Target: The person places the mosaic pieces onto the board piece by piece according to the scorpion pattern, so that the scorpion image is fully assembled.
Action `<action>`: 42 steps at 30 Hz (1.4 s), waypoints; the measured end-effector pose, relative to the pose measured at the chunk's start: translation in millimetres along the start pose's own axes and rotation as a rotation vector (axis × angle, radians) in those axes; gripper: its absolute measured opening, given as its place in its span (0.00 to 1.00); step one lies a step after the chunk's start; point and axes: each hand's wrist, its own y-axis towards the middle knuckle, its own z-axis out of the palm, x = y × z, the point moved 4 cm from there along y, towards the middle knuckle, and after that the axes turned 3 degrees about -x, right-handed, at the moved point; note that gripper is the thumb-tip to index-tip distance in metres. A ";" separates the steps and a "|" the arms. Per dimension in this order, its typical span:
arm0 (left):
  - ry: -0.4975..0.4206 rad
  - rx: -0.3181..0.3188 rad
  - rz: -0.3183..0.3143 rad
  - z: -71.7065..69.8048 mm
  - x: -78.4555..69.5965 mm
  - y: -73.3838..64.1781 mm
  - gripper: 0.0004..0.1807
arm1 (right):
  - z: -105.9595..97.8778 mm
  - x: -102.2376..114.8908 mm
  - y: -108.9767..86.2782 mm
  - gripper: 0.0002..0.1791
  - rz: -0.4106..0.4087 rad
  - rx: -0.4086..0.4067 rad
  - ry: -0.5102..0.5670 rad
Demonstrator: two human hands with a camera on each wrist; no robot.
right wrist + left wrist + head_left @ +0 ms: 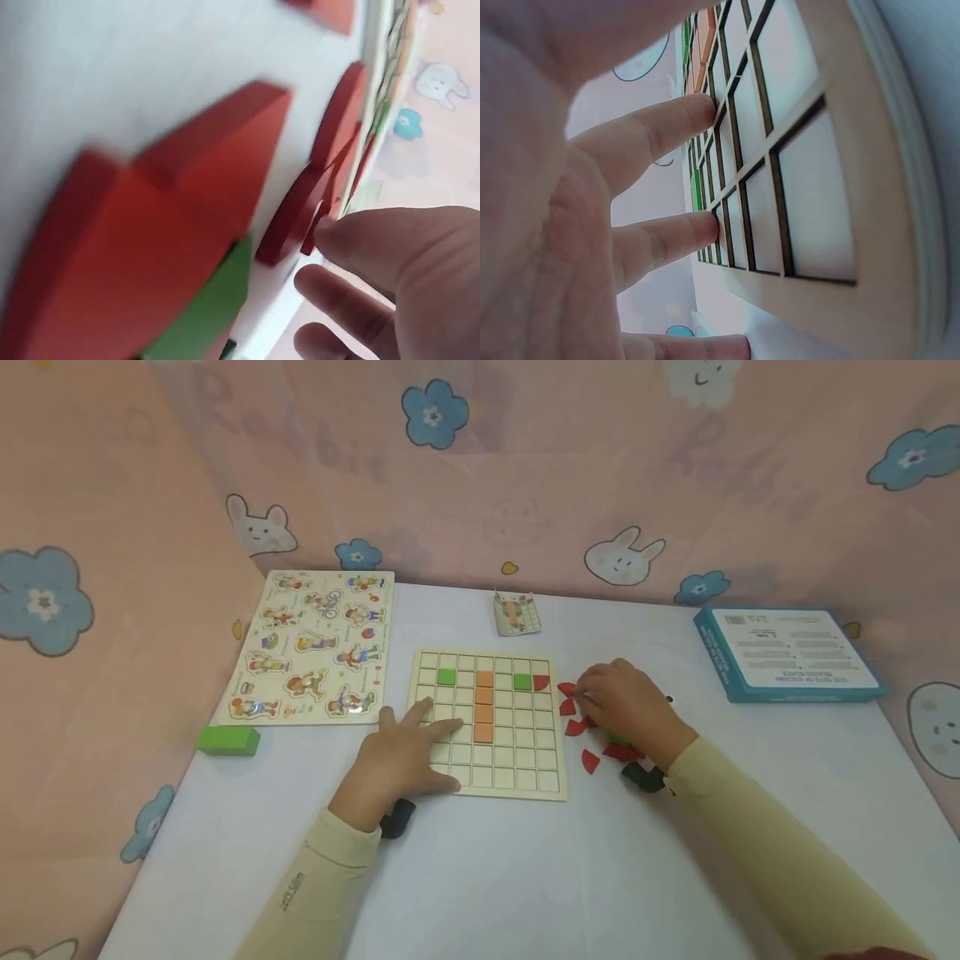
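Observation:
A pale wooden grid board carries a column of orange squares, two green squares and a red quarter-circle in its upper right corner area. My left hand lies over the board's left side with fingers spread; in the left wrist view two fingertips rest on the grid. Just right of the board, my right hand pinches a red quarter-circle piece by its edge. In the right wrist view the thumb meets a red piece, the index finger being hidden behind it.
Loose red pieces and a green one lie below and beside the right hand. At the back stands a small pattern card. A picture puzzle board and green block are at left, a teal box at right.

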 end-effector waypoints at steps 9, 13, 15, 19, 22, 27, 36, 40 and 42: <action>0.003 0.001 0.000 1.1 0.7 0.5 0.48 | 1.5 -11.9 8.1 0.15 0.140 0.013 0.015; 0.005 0.001 -0.001 1.1 1.0 0.6 0.48 | 1.2 -11.8 11.3 0.14 0.181 -0.004 0.050; 0.003 0.000 -0.001 1.1 0.9 0.4 0.48 | 0.8 -11.5 12.2 0.14 0.188 -0.009 0.047; 0.002 0.000 -0.001 0.2 0.5 0.0 0.48 | 0.1 -10.6 13.3 0.14 0.190 -0.009 0.035; 0.002 0.001 -0.001 -0.5 0.1 -0.4 0.48 | 0.1 -10.3 13.5 0.14 0.186 -0.007 0.033; 0.002 0.003 -0.003 -0.7 0.0 -0.5 0.48 | 1.7 -11.8 14.5 0.13 0.182 0.007 0.066; 0.001 0.002 -0.007 -1.1 0.5 0.6 0.48 | -8.9 -3.9 37.0 0.13 0.130 0.003 0.184; -0.005 0.007 -0.011 -1.0 0.5 0.6 0.48 | -13.3 13.5 57.9 0.12 0.011 -0.019 0.179; -0.010 0.013 -0.013 -0.4 0.3 0.6 0.48 | -12.7 22.6 65.9 0.11 -0.037 -0.011 0.157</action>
